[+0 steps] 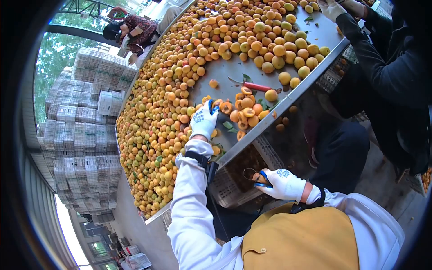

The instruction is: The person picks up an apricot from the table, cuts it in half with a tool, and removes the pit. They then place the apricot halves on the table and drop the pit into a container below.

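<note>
My left hand (204,120), in a white glove with blue fingertips, is over the apricots at the table's near side. Its fingers are curled round an apricot, partly hidden by the glove. Beside it on the metal table (198,90) is a heap of cut apricot halves (226,107). My right hand (283,184), gloved alike, is closed round a small brown-handled tool (261,177) with a thin metal ring, in front of my body and below the table edge. A red-handled knife (256,86) rests beyond the halves.
Whole apricots (157,112) cover much of the table. Under its raised edge (288,100) is a plastic crate (231,184). A co-worker's sleeve (360,40) is at upper right; another person (139,29) is across the table. Stacked crates (81,130) stand at left.
</note>
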`<state>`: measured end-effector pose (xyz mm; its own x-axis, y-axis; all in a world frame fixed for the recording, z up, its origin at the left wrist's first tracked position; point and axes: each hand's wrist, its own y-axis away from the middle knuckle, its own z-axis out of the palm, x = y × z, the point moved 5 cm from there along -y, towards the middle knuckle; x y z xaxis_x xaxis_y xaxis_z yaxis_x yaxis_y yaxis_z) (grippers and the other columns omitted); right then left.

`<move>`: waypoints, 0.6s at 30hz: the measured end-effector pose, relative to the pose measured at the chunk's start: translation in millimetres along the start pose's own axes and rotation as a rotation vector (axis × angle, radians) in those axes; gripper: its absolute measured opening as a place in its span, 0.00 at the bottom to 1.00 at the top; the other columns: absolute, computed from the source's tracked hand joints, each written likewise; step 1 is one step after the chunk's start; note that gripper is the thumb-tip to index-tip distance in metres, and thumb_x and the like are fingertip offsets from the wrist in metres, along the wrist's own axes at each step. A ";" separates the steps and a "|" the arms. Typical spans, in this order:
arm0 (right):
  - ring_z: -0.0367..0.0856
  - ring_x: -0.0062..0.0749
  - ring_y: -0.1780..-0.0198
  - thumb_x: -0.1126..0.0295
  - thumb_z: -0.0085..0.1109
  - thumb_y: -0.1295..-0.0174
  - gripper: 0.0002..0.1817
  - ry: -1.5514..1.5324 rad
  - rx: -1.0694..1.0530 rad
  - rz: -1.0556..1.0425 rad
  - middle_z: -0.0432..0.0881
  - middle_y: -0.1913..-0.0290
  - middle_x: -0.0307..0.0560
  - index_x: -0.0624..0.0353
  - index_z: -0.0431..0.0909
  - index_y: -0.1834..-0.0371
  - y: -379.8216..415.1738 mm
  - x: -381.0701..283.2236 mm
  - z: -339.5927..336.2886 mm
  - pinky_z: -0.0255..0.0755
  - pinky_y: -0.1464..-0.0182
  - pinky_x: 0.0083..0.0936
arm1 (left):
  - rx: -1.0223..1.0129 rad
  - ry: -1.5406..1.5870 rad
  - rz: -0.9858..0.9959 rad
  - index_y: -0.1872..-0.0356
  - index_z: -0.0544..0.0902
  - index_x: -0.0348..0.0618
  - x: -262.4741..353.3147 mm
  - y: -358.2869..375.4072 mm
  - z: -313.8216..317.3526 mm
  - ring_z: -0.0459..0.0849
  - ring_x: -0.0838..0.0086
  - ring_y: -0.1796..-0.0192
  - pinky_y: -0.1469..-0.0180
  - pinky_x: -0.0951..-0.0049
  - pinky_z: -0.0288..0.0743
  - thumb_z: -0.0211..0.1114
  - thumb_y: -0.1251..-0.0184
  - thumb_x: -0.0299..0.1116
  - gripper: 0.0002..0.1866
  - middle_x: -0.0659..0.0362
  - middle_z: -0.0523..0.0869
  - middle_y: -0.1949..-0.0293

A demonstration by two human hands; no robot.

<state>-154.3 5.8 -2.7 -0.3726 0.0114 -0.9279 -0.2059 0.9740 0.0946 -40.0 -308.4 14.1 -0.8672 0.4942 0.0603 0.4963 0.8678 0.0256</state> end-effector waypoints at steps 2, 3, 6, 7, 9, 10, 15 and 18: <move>0.86 0.62 0.62 0.54 0.63 0.29 0.20 -0.046 0.033 0.005 0.86 0.64 0.64 0.62 0.77 0.51 -0.9 1.2 -5.8 0.79 0.60 0.47 | -0.045 0.051 -0.117 0.37 0.79 0.49 1.8 -14.5 6.7 0.87 0.49 0.46 0.43 0.52 0.79 0.63 0.29 0.50 0.25 0.44 0.88 0.50; 0.87 0.62 0.62 0.53 0.63 0.29 0.21 -0.048 0.036 0.010 0.86 0.64 0.65 0.62 0.77 0.50 -1.9 3.4 -6.5 0.80 0.59 0.47 | -0.045 0.052 -0.114 0.37 0.79 0.49 0.3 -24.0 7.6 0.87 0.49 0.46 0.43 0.52 0.79 0.63 0.29 0.50 0.25 0.44 0.88 0.50; 0.87 0.62 0.62 0.53 0.63 0.29 0.21 -0.045 0.007 0.042 0.86 0.63 0.65 0.61 0.77 0.49 -4.3 5.5 -6.9 0.80 0.59 0.47 | -0.147 0.078 -0.051 0.40 0.79 0.46 -1.8 -33.4 12.4 0.85 0.46 0.43 0.40 0.53 0.77 0.66 0.31 0.49 0.25 0.42 0.88 0.48; 0.87 0.62 0.62 0.53 0.63 0.29 0.21 -0.047 0.001 0.039 0.86 0.63 0.65 0.61 0.77 0.49 -4.7 2.2 -6.8 0.80 0.59 0.47 | -0.153 0.029 -0.032 0.40 0.78 0.45 1.1 -29.2 11.8 0.85 0.46 0.43 0.40 0.53 0.77 0.68 0.33 0.48 0.26 0.42 0.87 0.47; 0.87 0.62 0.60 0.55 0.63 0.29 0.20 -0.057 0.013 0.072 0.86 0.62 0.64 0.60 0.78 0.48 -5.5 -2.4 -11.4 0.80 0.57 0.46 | -0.133 -0.051 -0.005 0.42 0.76 0.42 12.1 -18.0 2.9 0.88 0.50 0.49 0.44 0.54 0.81 0.70 0.33 0.40 0.23 0.46 0.88 0.49; 0.87 0.62 0.60 0.55 0.63 0.29 0.20 -0.054 0.010 0.071 0.86 0.62 0.64 0.60 0.78 0.48 -5.2 -1.8 -10.0 0.80 0.57 0.46 | -0.132 -0.049 -0.008 0.42 0.76 0.42 10.4 -9.8 -2.7 0.88 0.50 0.49 0.44 0.54 0.81 0.70 0.33 0.40 0.23 0.46 0.88 0.49; 0.86 0.62 0.54 0.66 0.65 0.30 0.15 -0.339 0.283 -0.044 0.86 0.59 0.63 0.62 0.78 0.45 -1.3 -8.1 -13.9 0.80 0.53 0.40 | -0.002 1.917 -0.070 0.42 0.78 0.43 22.8 88.0 -46.9 0.88 0.65 0.62 0.58 0.58 0.87 0.62 0.25 0.31 0.14 0.54 0.86 0.58; 0.87 0.54 0.58 0.68 0.63 0.29 0.14 -0.390 0.279 -0.099 0.86 0.61 0.60 0.63 0.78 0.45 -3.4 -24.1 -15.5 0.78 0.54 0.35 | 0.129 2.303 -0.168 0.37 0.78 0.41 36.2 149.7 -33.4 0.91 0.56 0.53 0.47 0.49 0.88 0.60 0.25 0.28 0.18 0.49 0.88 0.49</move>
<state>-158.7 -1.3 24.9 0.0147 -0.0525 -0.9985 0.0475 0.9975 -0.0518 4.2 -162.3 53.5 0.6306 -0.3359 0.6997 0.3656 0.9238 0.1140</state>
